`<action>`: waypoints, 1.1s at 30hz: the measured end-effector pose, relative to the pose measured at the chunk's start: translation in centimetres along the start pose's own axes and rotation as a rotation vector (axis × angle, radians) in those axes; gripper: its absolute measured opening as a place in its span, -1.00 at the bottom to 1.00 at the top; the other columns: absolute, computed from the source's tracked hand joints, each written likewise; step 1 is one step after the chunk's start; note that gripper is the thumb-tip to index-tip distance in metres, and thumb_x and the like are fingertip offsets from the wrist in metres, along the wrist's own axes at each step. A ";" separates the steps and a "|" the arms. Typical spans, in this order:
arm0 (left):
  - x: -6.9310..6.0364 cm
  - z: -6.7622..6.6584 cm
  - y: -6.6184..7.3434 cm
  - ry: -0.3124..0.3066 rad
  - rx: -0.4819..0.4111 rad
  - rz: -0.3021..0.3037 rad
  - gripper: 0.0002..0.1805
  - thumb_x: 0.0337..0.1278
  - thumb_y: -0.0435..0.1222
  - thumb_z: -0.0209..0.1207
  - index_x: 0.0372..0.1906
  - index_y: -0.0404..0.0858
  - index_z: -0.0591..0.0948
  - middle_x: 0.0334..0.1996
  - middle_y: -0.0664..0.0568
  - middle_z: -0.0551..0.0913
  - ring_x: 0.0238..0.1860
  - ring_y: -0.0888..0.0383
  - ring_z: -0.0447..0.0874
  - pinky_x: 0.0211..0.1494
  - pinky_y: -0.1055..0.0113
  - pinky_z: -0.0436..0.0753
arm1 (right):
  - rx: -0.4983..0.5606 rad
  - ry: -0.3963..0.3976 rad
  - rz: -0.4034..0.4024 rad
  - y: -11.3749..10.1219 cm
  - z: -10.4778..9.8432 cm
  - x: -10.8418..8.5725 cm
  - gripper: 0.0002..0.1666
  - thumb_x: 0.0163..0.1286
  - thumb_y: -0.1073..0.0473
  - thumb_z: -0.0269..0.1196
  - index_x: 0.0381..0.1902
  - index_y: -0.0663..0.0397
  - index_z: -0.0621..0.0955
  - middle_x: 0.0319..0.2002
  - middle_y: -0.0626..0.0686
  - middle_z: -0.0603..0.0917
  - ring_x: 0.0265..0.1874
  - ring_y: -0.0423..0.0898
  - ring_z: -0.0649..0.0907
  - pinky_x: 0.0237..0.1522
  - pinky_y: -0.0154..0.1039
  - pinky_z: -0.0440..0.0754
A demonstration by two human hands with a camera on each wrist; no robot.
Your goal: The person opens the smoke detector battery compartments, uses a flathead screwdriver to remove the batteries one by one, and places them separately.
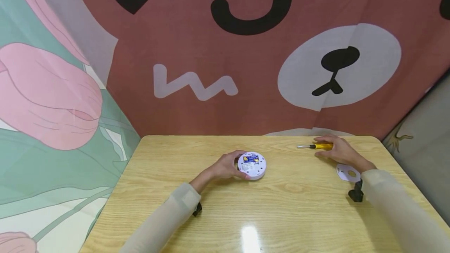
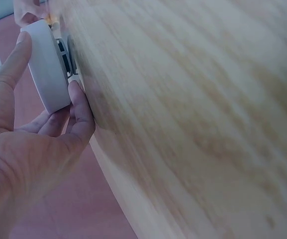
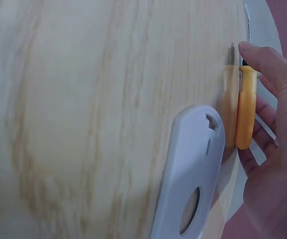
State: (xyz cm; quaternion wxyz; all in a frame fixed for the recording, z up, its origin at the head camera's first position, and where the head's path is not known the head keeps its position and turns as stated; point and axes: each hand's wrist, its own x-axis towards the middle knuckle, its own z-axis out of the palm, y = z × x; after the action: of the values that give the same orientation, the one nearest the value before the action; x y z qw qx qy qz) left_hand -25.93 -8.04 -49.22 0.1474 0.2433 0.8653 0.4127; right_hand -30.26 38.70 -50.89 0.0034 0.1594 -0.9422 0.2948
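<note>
A round white smoke detector (image 1: 251,165) is in my left hand (image 1: 228,165), label side up, thumb on one side and fingers on the other. The left wrist view shows the dark vented part of the detector (image 2: 66,57) facing the wooden table, with fingertips (image 2: 81,107) under its edge. A screwdriver with a yellow handle (image 1: 324,146) lies near the back edge, its metal tip pointing left. My right hand (image 1: 339,151) is around that handle, thumb and fingers spread apart on either side; in the right wrist view the handle (image 3: 245,109) appears ungripped.
Beside my right wrist a white mounting plate (image 1: 348,173) with a round hole lies on the wooden table (image 1: 288,210). A patterned cloth (image 1: 246,57) hangs right behind the table's back edge. Dark wrist cameras sit under both sleeves.
</note>
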 end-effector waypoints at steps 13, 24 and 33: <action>0.1 0.2 -0.1 0.002 0.004 -0.005 0.05 -0.11 -0.14 0.70 0.54 -0.18 0.44 0.38 -0.04 0.60 0.39 0.02 0.52 0.52 0.11 0.42 | 0.009 0.019 -0.025 -0.1 0.6 0.2 -0.35 0.37 0.06 0.52 0.31 0.25 0.65 0.30 0.42 0.56 0.30 0.44 0.48 0.31 0.48 0.37; 0.0 0.1 -0.1 0.012 0.012 0.007 0.03 -0.10 -0.14 0.69 0.53 -0.21 0.45 0.35 -0.06 0.62 0.36 0.02 0.55 0.49 0.10 0.47 | 0.037 0.011 -0.002 0.3 1.1 0.5 -0.42 0.43 0.06 0.48 0.30 0.23 0.66 0.23 0.33 0.58 0.26 0.38 0.50 0.30 0.43 0.41; 0.0 0.2 -0.2 0.014 0.011 0.004 0.02 -0.09 -0.15 0.69 0.53 -0.19 0.45 0.34 -0.04 0.63 0.33 0.06 0.56 0.46 0.15 0.48 | 0.027 0.028 -0.001 0.1 1.3 0.5 -0.51 0.45 0.09 0.46 0.23 0.22 0.71 0.10 0.26 0.62 0.14 0.28 0.56 0.18 0.30 0.49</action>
State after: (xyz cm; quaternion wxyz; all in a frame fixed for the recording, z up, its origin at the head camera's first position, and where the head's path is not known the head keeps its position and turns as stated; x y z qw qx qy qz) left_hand -25.96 -8.03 -49.47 0.1391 0.2429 0.8681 0.4098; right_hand -30.65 37.91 -51.94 0.0146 0.1559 -0.9379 0.3095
